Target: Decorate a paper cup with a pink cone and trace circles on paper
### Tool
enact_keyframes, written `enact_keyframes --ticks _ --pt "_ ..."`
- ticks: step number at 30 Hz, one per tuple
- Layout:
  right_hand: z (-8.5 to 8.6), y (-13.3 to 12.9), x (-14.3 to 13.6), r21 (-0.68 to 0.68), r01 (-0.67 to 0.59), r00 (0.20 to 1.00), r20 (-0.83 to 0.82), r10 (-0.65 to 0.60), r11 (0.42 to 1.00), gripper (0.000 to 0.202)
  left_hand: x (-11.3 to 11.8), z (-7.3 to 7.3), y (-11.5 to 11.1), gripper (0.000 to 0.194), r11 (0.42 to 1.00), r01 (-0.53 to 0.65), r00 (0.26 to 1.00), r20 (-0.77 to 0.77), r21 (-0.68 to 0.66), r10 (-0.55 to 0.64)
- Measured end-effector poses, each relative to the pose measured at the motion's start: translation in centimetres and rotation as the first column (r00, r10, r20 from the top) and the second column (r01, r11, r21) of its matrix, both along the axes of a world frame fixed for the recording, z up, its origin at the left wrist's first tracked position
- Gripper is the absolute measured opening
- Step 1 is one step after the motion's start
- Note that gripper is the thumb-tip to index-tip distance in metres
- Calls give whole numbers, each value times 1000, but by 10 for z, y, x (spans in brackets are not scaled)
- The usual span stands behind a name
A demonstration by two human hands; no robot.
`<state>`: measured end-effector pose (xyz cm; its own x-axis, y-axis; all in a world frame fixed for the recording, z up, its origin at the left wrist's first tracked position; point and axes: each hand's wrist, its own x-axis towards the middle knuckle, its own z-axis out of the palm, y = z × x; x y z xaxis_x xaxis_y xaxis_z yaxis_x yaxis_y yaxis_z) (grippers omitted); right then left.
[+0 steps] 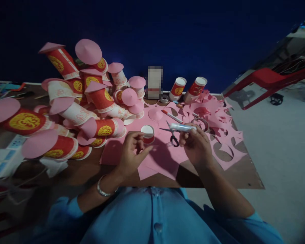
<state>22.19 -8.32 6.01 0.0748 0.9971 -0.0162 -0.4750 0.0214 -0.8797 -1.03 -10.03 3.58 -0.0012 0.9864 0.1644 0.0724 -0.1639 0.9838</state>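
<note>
My right hand [197, 145] is closed around a glue stick [182, 127], a pale tube with blue marking, held level above the pink paper. Beside a red and white paper cup [147, 134], upright on the paper, my left hand [134, 150] is held with fingers curled apart and nothing in them. Black-handled scissors [174, 140] lie partly under the glue stick. A pink paper cone [155, 114] rests behind the cup, near an orange and white marker [172, 116].
At the left is a big pile of cups with pink cone tops [86, 51]. Two cup stacks [178, 88] stand at the back. Cut pink scraps [227, 154] and a tape roll [201, 124] lie at the right. A red chair [269, 79] stands beyond the table [241, 176].
</note>
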Motion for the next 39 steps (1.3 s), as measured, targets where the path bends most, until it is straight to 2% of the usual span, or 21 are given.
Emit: enact_keyframes --ticks 2,4,8,10,14,18,21,23,27,32,35,39 --pt "5 8 9 8 26 1000 -12 -26 1000 29 -12 -13 1 45 997 -67 993 -99 35 70" --pt "8 16 13 20 26 1000 -8 -26 999 31 -19 -24 5 54 994 -74 977 -195 78 88" --pt "11 33 7 50 43 999 12 -44 998 36 -15 -41 19 75 981 -26 902 -419 190 105" --pt "12 40 0 67 52 998 39 -55 996 39 -10 -44 27 77 977 -8 867 -486 214 114" --pt "20 50 -10 112 59 992 102 -71 992 43 -2 -33 42 54 976 51 885 -463 210 53" --pt "33 58 -14 182 23 989 137 -49 983 45 8 -8 59 59 956 58 956 -293 289 31" --pt "40 63 -15 240 4 989 142 -39 971 42 19 6 72 57 971 54 992 -124 233 -25" --pt "42 64 -16 283 19 981 179 -73 959 39 25 9 79 55 973 59 997 -66 223 -45" --pt "41 61 -16 367 22 930 333 -153 930 34 32 1 83 55 938 51 995 -95 343 -19" --pt "39 58 -18 479 -10 788 545 -288 878 29 30 -18 82 57 872 48 952 -287 488 108" --pt "36 60 -19 466 -22 737 605 -300 884 28 28 -24 82 58 830 64 915 -365 554 173" --pt "29 61 -20 484 -52 715 629 -306 874 23 27 -23 80 56 814 53 895 -389 578 218"
